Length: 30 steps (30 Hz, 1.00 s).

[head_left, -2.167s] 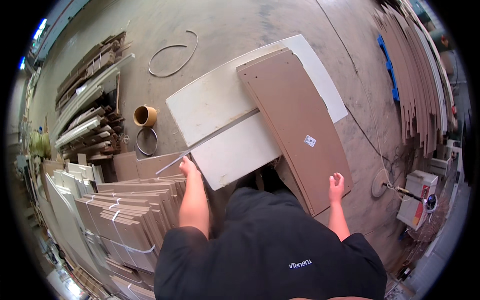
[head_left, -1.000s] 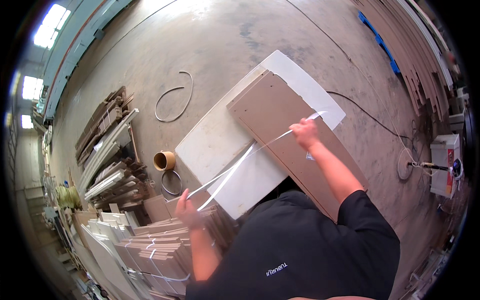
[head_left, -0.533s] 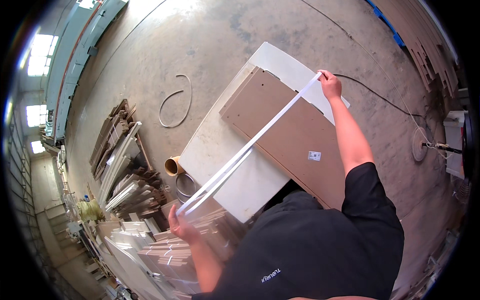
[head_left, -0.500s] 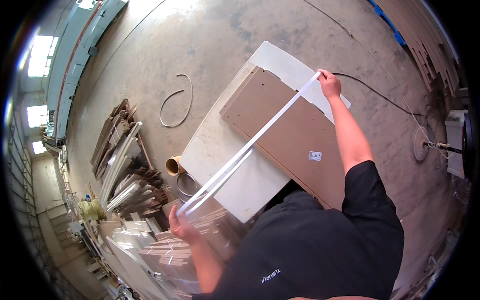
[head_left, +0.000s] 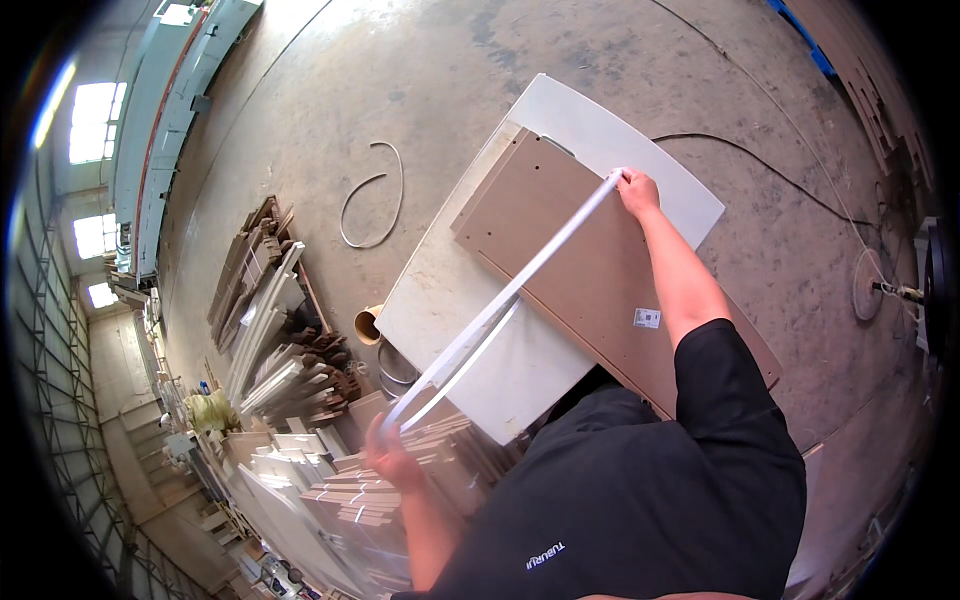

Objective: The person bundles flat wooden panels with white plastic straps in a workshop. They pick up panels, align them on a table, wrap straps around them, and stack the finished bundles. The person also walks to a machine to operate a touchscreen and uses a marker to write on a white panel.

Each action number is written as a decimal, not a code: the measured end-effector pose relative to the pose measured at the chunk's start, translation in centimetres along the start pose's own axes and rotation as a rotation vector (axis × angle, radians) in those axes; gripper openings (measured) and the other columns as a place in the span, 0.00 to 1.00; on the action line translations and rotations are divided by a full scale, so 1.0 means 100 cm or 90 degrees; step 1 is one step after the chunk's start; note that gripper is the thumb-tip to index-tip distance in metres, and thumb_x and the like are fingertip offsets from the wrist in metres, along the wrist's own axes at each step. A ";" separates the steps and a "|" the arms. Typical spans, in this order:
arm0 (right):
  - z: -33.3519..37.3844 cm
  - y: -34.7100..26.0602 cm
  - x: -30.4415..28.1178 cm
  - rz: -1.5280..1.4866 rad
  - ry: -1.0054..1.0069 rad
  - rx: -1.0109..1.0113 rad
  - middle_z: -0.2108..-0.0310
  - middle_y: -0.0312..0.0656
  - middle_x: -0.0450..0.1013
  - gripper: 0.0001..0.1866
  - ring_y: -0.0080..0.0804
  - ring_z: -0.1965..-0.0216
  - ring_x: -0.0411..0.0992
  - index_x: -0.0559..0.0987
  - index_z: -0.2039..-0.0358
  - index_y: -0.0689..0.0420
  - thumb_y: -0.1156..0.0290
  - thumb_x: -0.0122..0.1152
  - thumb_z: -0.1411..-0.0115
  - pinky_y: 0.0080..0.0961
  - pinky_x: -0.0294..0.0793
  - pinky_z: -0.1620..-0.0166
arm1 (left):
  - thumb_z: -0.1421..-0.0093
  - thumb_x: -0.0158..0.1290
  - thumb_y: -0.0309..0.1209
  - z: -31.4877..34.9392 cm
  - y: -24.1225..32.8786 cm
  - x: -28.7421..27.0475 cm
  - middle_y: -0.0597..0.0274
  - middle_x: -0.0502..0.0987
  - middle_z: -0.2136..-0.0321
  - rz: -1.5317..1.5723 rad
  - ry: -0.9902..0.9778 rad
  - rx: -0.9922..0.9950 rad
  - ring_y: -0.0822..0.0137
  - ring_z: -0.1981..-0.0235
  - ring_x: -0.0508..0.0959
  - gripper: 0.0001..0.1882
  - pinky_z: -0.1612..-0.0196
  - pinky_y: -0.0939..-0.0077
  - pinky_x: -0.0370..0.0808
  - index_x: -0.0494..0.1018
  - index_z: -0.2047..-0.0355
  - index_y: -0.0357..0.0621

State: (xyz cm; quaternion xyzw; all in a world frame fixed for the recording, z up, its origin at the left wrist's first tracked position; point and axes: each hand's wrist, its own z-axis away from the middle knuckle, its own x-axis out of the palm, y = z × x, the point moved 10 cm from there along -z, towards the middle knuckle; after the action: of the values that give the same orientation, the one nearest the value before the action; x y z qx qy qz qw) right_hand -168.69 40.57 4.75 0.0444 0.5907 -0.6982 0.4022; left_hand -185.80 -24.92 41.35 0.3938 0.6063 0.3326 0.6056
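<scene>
A brown panel (head_left: 575,255), seemingly a stack, with small holes and a white label (head_left: 647,318), lies tilted across a white table (head_left: 440,310). A white strapping band (head_left: 540,262) runs taut over it. My right hand (head_left: 639,193) pinches the band above the panel's far side. My left hand (head_left: 396,462), smeared a little by motion, grips the band off the table's left side. Below the upper strand, a second strand slants from the left hand to the panel's near edge; where it continues is hidden.
Wooden strips (head_left: 265,315) lie piled at left; bundled brown boards (head_left: 450,465) stand beside my left forearm. A yellowish tube (head_left: 368,324) sits by the table's left corner. A loop of hose (head_left: 345,215) and a dark cable (head_left: 770,150) lie on the concrete floor.
My right hand has drawn back from the panel's far edge, a little nearer me. My left hand has moved slightly lower. The whole view has shifted a little.
</scene>
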 end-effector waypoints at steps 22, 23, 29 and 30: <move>0.395 0.154 -0.176 0.030 0.251 0.120 0.59 0.44 0.84 0.15 0.35 0.58 0.82 0.83 0.51 0.55 0.62 0.65 0.35 0.31 0.80 0.52 | 0.39 0.62 0.29 0.124 -0.072 0.148 0.58 0.84 0.62 -0.093 -0.599 0.071 0.67 0.65 0.83 0.17 0.58 0.71 0.80 0.79 0.49 0.42; 0.405 0.160 -0.177 0.039 0.248 0.134 0.60 0.44 0.84 0.15 0.33 0.59 0.82 0.83 0.51 0.56 0.63 0.65 0.35 0.30 0.80 0.53 | 0.38 0.62 0.29 0.132 -0.080 0.146 0.58 0.84 0.62 -0.108 -0.619 0.073 0.67 0.65 0.83 0.17 0.58 0.71 0.80 0.79 0.49 0.42; 0.458 0.203 -0.193 0.059 0.266 0.171 0.60 0.45 0.84 0.16 0.39 0.58 0.82 0.83 0.52 0.53 0.61 0.65 0.37 0.34 0.80 0.53 | 0.38 0.60 0.33 0.156 -0.123 0.134 0.57 0.84 0.62 -0.180 -0.701 0.091 0.63 0.66 0.83 0.17 0.59 0.70 0.80 0.80 0.50 0.43; 0.467 0.209 -0.196 0.057 0.274 0.178 0.60 0.45 0.84 0.16 0.39 0.58 0.82 0.83 0.52 0.53 0.61 0.65 0.37 0.34 0.80 0.53 | 0.37 0.60 0.33 0.156 -0.131 0.132 0.57 0.84 0.61 -0.178 -0.703 0.091 0.62 0.66 0.83 0.17 0.58 0.69 0.80 0.80 0.50 0.44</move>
State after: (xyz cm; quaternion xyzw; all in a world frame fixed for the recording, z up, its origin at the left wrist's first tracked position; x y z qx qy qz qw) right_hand -123.43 10.82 12.71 0.2733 0.5578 -0.7289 0.2878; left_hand -170.66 -20.57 22.84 0.4652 0.2675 -0.0470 0.8425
